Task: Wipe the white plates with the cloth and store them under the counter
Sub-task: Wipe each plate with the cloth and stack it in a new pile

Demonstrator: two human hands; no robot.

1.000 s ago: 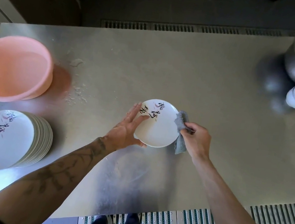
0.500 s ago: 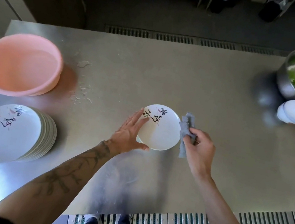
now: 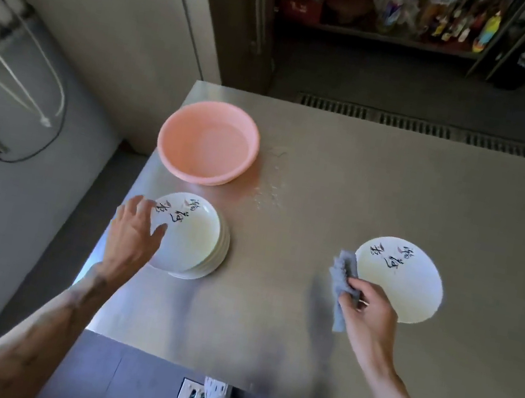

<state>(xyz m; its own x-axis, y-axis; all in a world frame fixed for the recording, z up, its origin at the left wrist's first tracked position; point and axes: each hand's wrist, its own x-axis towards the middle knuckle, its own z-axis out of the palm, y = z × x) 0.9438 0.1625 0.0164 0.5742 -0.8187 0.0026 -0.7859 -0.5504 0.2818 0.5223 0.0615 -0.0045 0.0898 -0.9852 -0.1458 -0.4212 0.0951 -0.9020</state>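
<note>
A single white plate (image 3: 404, 278) with dark brush lettering lies flat on the steel counter (image 3: 343, 184) at the right. Just left of it my right hand (image 3: 365, 311) grips a crumpled grey cloth (image 3: 341, 278), which touches the plate's left rim. Near the counter's left edge stands a stack of several like plates (image 3: 193, 239). My left hand (image 3: 135, 235) reaches over the stack's left side with fingers spread, fingertips at the top plate's rim.
A pink plastic basin (image 3: 208, 141) sits behind the stack. Water drops lie on the counter to its right. The counter's left edge drops to a grey floor beside a wall. Floor grates and my shoes show at the near edge.
My left hand let go of the single plate and swung left to the stack. The plate now lies flat on the counter. The view turned left; the steel bowl is out of sight.
</note>
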